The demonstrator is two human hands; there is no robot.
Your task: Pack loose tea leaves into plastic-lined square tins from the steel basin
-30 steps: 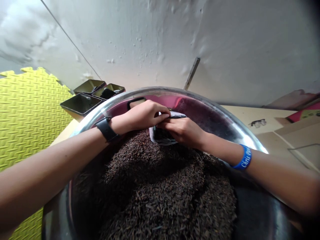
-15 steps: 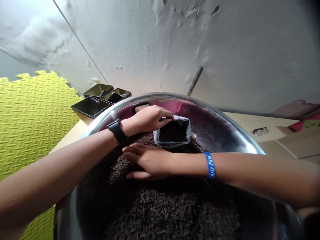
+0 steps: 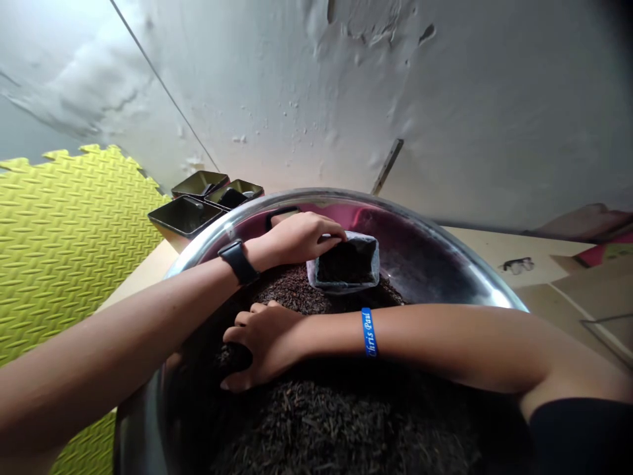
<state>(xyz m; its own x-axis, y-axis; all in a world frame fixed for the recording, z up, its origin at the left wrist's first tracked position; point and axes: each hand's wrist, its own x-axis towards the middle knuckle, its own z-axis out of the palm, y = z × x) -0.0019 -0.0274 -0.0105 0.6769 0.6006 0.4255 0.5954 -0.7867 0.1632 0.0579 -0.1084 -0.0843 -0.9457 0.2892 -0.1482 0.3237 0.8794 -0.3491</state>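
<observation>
A big shiny metal bowl point(image 3: 445, 257) holds loose dark dried leaves point(image 3: 336, 422) that look like tea. Toward its far side stands a box-shaped pale bag point(image 3: 368, 280), mouth up and dark inside. My left hand point(image 3: 301, 236), with a black watch on its wrist, pinches the bag's near-left top edge between thumb and fingers. Lower down, my right hand point(image 3: 267, 340), wearing a blue wristband, rests in the leaves left of the bowl's middle. Its fingers are bent and the thumb stands apart from them; the fingertips are partly hidden in shadow.
Several dark open tins point(image 3: 185, 214) stand left of the bowl, beside yellow foam mats point(image 3: 74, 244). A phone-like object point(image 3: 281, 214) shows behind my left hand. Glasses point(image 3: 518, 265) lie on the table at right, near cardboard point(image 3: 593, 290). A peeling wall point(image 3: 297, 86) rises behind.
My right hand has moved left and toward me through the leaves, its fingers now more bent. My left hand keeps its pinch on the bag, which stays put.
</observation>
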